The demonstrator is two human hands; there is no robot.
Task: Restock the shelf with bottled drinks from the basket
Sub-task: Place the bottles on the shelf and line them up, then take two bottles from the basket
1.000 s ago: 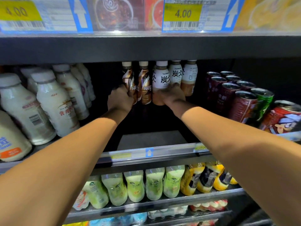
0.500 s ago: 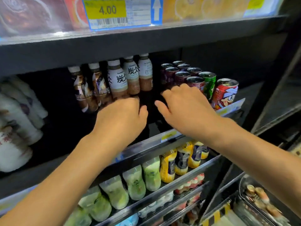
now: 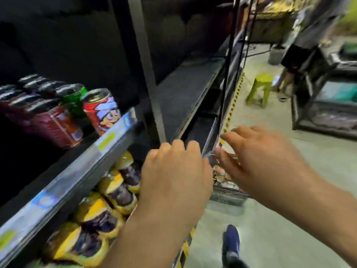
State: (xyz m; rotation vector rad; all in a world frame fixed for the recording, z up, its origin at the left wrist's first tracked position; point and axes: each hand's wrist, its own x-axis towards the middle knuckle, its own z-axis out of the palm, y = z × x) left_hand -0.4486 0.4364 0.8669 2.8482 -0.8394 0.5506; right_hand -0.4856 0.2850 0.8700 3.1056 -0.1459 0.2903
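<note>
Left hand [image 3: 173,176]: empty, back facing up, fingers loosely curled downward, touching nothing. Right hand [image 3: 258,161]: empty, fingers relaxed and spread, pointing left toward the other hand; motion blur hides the fingertip detail. Both hands hang in the air near each other, over the basket [image 3: 229,194], which stands on the floor [image 3: 266,248] just beside the foot of the shelf [image 3: 77,171]. The bottled drinks [image 3: 219,174] lie inside the basket; only a few caps show in the gap between the hands. Change from half a second ago: the hands were then level with the shelf front, before the brown bottles and the cans [image 3: 38,105]. They have now left the shelf and dropped to the right. The view has swung right and down, so the brown bottles are out of view and the cans sit at upper left. Pose: both forearms extend forward and converge, the left from bottom centre, the right from the lower right. Yellow-and-purple bottles [image 3: 108,206] fill the tier below the cans. A blue shoe [image 3: 230,242] stands on the floor below the hands.
</note>
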